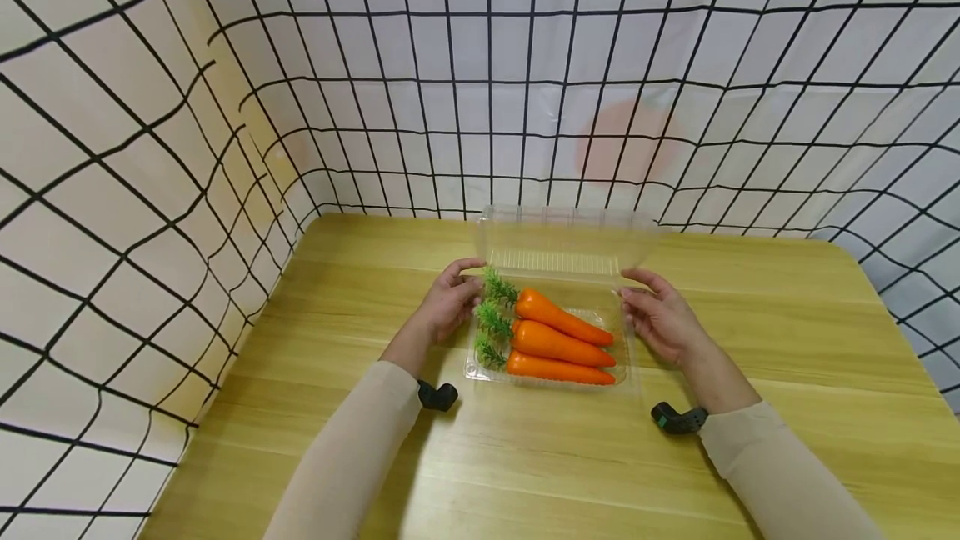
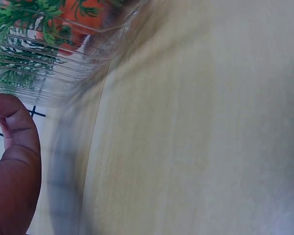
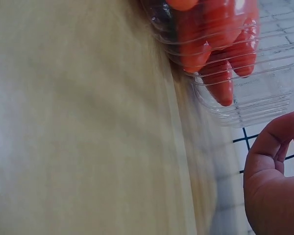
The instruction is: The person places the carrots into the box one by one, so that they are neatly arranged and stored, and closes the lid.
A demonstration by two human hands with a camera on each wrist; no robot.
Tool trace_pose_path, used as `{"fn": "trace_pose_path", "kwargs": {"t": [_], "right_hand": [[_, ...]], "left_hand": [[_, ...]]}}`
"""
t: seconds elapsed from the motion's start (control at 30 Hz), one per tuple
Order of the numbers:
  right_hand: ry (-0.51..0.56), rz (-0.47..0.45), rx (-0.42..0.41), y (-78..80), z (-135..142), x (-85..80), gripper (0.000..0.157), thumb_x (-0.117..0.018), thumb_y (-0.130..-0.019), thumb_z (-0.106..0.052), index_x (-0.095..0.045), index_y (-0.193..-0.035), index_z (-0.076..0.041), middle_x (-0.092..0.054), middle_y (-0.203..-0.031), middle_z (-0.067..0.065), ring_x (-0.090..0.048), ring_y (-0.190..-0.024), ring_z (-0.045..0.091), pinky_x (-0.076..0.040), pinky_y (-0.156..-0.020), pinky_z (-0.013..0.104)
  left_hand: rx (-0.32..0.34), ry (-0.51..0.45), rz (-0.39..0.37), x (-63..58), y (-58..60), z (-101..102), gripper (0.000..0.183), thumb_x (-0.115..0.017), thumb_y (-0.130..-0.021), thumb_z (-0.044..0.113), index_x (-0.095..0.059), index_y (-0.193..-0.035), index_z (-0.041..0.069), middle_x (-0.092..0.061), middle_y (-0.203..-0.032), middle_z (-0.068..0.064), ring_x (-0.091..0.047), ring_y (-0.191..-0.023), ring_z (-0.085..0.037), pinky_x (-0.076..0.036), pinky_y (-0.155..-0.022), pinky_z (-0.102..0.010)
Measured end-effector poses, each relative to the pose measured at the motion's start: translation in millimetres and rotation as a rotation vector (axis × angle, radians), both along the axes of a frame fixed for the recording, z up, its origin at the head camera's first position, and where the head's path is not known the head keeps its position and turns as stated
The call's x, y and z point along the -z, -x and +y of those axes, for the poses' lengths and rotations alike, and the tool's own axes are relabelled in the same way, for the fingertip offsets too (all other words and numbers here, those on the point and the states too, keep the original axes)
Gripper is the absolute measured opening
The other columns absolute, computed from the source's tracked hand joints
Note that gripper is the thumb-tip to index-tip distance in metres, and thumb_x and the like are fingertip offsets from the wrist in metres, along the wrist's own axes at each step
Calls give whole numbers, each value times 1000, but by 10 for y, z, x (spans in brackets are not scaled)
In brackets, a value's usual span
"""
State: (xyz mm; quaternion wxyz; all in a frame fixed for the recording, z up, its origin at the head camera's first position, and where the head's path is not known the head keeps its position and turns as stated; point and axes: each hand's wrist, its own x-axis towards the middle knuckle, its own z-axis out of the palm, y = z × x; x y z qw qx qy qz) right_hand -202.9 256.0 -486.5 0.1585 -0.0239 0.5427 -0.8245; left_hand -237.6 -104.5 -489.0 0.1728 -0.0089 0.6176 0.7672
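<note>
A clear plastic clamshell box [image 1: 627, 357] lies on the table with its lid [image 1: 562, 232] raised at the back. Inside are three orange carrots [image 1: 558, 343], their green leafy tops [image 1: 492, 319] toward the left and tips toward the right. My left hand [image 1: 450, 302] holds the box's left side near the hinge, its bent thumb [image 2: 19, 127] by the ribbed wall in the left wrist view. On the opposite side, my right hand [image 1: 663, 315] pinches the rim near the hinge, thumb [image 3: 272, 139] and fingers curled at the edge.
A black wire grid [image 1: 487, 82] stands behind the wooden table [image 1: 525, 457] and along both sides, with a pale sheet beyond it. Black wrist devices [image 1: 438, 396] are worn near both cuffs.
</note>
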Motion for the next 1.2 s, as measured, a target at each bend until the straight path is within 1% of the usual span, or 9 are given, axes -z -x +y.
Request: {"fn": "trace_pose_path", "kwargs": {"t": [0.2, 0.37, 0.53, 0.6, 0.73, 0.83, 0.97, 1.1, 1.2], "right_hand": [[3, -13, 26, -11, -42, -13, 24, -52, -105, -4, -62, -118, -21, -69, -94, -4, -63, -77, 7, -55, -64, 17], [23, -10, 45, -38, -72, -29, 19, -55, -104, -6, -62, -110, -23, -69, -91, -5, -63, -75, 7, -55, -63, 18], [66, -14, 60, -32, -87, -4, 18, -50, -107, -8, -62, -105, -20, -70, -87, -4, -61, -65, 6, -53, -57, 17], [85, -28, 71, -23, -93, 11, 20, -48, -107, -6, -63, -102, -18, -70, -87, -2, -61, -63, 5, -52, -55, 14], [137, -55, 91, -14, -104, 25, 24, -46, -107, -3, -65, -96, -14, -69, -91, 1, -64, -71, 4, -55, -64, 10], [133, -52, 93, -17, -101, 23, 25, -46, -107, -4, -66, -96, -14, -69, -93, 1, -66, -78, 5, -57, -71, 12], [51, -15, 81, -57, -73, -10, 22, -46, -108, -8, -65, -101, -14, -68, -98, -1, -64, -80, 6, -58, -71, 15], [-120, 30, 62, -144, -37, -82, 13, -50, -108, -18, -61, -115, -16, -67, -104, -6, -63, -82, 7, -58, -70, 18], [-334, 73, 39, -233, -16, -149, 31, -53, -108, -26, -52, -136, -13, -65, -115, -7, -65, -87, 6, -59, -74, 20]], "left_hand": [[-29, -19, -9, 14, -2, -4, 31, -50, -103, 0, -53, -131, 14, -53, -95, 1, -52, -71, -10, -42, -57, -18], [-51, -48, -1, 22, -7, 16, 25, -50, -104, -1, -53, -123, 15, -54, -97, -1, -54, -72, -10, -47, -60, -17], [-94, -9, 24, 18, -29, 41, 16, -53, -103, 2, -56, -113, 14, -55, -103, -4, -59, -79, -11, -52, -63, -21], [-124, 11, 29, 22, -40, 41, 13, -56, -102, 1, -58, -110, 11, -56, -103, -3, -58, -79, -11, -50, -61, -21], [-164, 11, 23, 20, -68, 30, 10, -60, -99, 2, -62, -106, 8, -59, -101, -1, -58, -79, -11, -50, -62, -20], [-169, 28, 19, 2, -104, 10, 10, -58, -101, 7, -64, -109, 7, -63, -100, 1, -62, -79, -12, -53, -64, -23], [-139, 125, 42, -37, -170, -42, 22, -57, -102, 21, -66, -117, 7, -66, -104, 1, -62, -78, -12, -52, -64, -26], [-64, 293, 116, -71, -239, -114, 34, -60, -101, 31, -65, -130, 14, -67, -118, -7, -62, -83, -15, -54, -69, -29], [10, 373, 161, -103, -293, -159, 41, -60, -102, 32, -60, -141, 19, -65, -129, -14, -63, -85, -18, -57, -72, -32]]}}
